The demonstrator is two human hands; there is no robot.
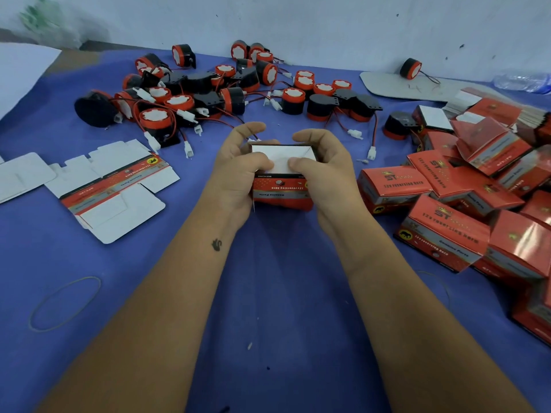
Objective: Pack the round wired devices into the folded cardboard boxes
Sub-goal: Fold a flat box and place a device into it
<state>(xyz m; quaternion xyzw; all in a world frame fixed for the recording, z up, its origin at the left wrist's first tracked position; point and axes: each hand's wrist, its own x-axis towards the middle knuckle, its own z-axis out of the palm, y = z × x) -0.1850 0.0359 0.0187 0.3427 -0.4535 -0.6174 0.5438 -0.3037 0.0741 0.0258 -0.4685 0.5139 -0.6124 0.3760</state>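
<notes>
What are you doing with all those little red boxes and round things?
A person is packing round horns into boxes. Both hands, the left hand and the right hand, hold one red box and press its white flaps shut with the thumbs. Loose round wired devices lie in a heap behind it on the blue cloth. Flat unfolded boxes wait on the left, and a pile of folded boxes sits on the right.

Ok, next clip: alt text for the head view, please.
Both hands, left and right, hold a small red box and press its white end flaps shut over a blue table. Loose round wired horns lie behind, flat unfolded boxes to the left, finished boxes piled right.
</notes>
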